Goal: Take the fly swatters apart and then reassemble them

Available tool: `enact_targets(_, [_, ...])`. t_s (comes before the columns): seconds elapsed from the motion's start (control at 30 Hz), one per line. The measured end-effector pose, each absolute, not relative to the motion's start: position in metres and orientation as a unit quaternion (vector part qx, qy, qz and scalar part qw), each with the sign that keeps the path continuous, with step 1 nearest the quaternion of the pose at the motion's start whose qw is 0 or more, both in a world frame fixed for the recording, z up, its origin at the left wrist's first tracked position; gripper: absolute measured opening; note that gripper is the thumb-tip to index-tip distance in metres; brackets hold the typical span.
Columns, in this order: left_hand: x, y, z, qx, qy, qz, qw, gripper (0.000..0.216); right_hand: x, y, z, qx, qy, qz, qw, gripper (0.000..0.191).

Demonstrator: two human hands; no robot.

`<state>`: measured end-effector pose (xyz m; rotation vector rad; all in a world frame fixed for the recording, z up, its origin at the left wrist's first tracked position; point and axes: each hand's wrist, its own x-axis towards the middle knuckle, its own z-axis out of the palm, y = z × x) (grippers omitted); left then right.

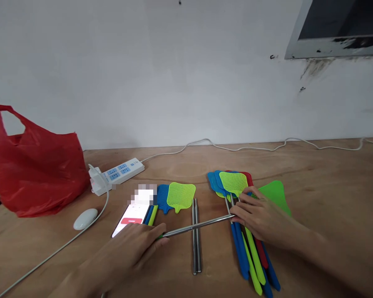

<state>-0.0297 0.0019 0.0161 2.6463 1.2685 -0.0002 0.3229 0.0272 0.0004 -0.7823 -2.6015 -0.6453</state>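
A fly swatter with a steel rod is held level between my two hands. My left hand is closed around its left end, where a sliver of green shows. The fingers of my right hand grip the rod's other end, and a green swatter head sticks out beyond them. Below my right hand lies a bunch of fly swatters with blue handles, green and red ones, their heads fanned behind. Two bare steel rods lie side by side under the held rod.
A yellow-green swatter head and a blue one lie beside a lit phone. Further left are a white power strip, a white mouse-like object and a red plastic bag. A cable runs along the wall.
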Motion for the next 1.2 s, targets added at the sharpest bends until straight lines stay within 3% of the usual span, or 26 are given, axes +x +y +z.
enact_targets(0.37, [-0.041,-0.002,0.014,0.886,0.45,-0.016,0.115,0.051,0.33,0.031,0.001,-0.283,-0.912,-0.27,0.121,0.011])
enact_targets(0.67, [-0.041,0.001,0.006,0.883,0.452,-0.041,0.121,0.056,0.325,0.032,-0.002,-0.262,-0.907,-0.273,0.185,0.032])
enact_targets(1.2, [0.012,-0.005,0.013,0.902,0.414,-0.109,0.053,0.034,0.266,0.014,-0.003,-0.233,-0.925,-0.256,0.158,0.023])
